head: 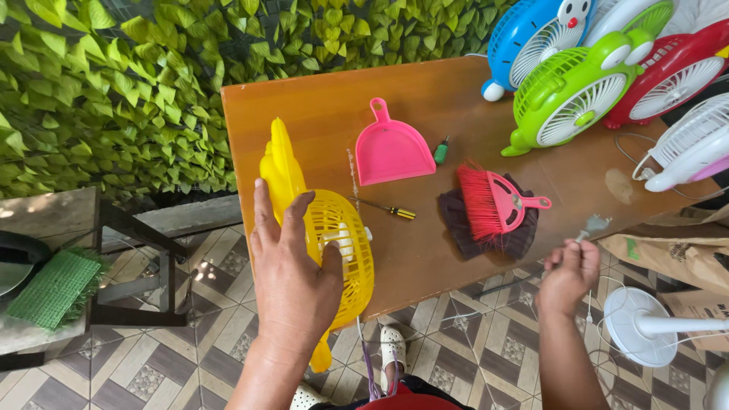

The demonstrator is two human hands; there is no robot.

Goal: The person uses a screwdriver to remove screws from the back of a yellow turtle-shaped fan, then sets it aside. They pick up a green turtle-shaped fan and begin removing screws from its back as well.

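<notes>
My left hand (292,277) grips a yellow plastic table fan (334,228) at the near left edge of the wooden table (319,99), fingers over its back grille. My right hand (568,275) is closed on a small grey tool or plug (592,225) by the table's near right edge. A yellow-and-black screwdriver (387,209) lies beside the fan. A pink dustpan (391,148) and a small green screwdriver (441,150) lie farther back.
A pink hand brush (497,201) rests on a dark cloth (456,216). Blue (528,38), green (573,95), red (676,72) and white (695,144) fans crowd the far right. A white fan base (645,326), brown paper bags, tiled floor and a leafy wall surround the table.
</notes>
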